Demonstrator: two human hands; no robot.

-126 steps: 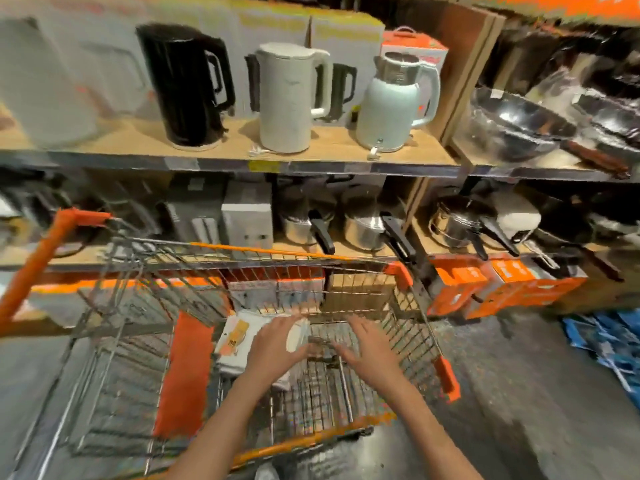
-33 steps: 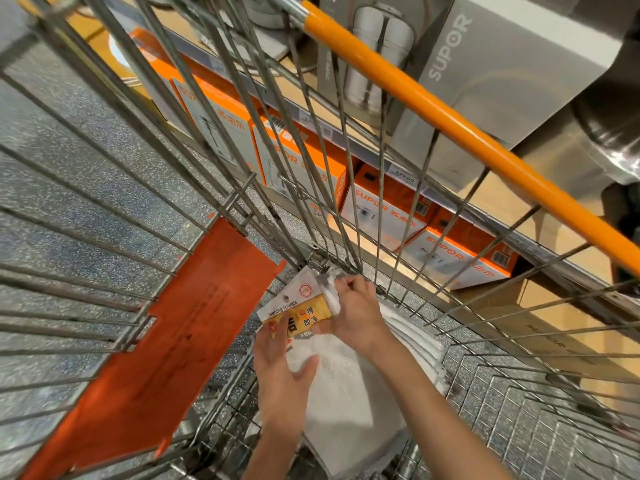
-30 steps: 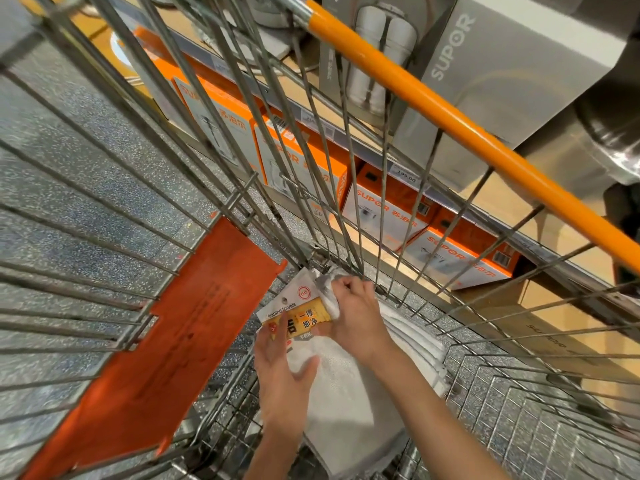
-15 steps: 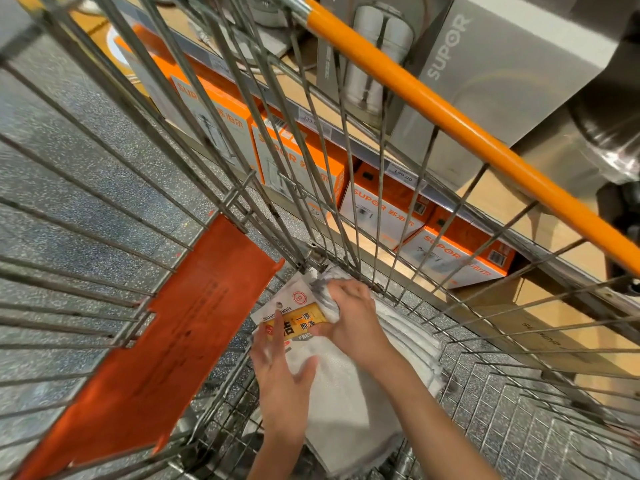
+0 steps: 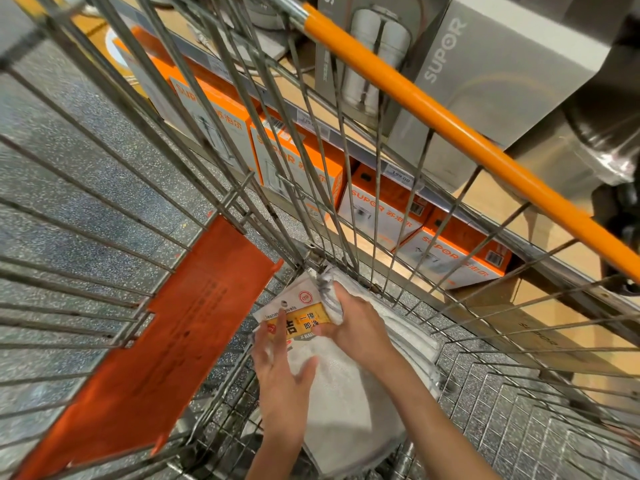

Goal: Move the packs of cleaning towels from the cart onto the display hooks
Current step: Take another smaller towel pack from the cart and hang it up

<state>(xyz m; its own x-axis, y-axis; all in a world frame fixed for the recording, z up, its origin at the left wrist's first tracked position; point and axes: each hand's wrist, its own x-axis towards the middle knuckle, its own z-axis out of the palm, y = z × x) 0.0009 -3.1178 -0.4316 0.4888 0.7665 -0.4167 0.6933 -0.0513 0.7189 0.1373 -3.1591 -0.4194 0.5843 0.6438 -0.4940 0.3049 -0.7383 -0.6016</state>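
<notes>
A stack of white cleaning towel packs lies in the far corner of the wire cart. The top pack has a white and yellow header card printed "cleaning towels". My right hand grips the top edge of the packs beside the card, fingers curled over the towel fold. My left hand lies on the packs with straight fingers touching the card's lower left. No display hooks are in view.
An orange plastic flap lines the cart's left wall. The cart's orange handle bar crosses overhead at the right. Beyond the wires stand a shelf of orange SUPOR boxes and a grey SUPOR box. Speckled grey floor lies at the left.
Since four seconds ago my view has dropped deep into the cart and both hands reached the packs. In the last second my left fingers slid up onto the card; my right hand keeps its grip.
</notes>
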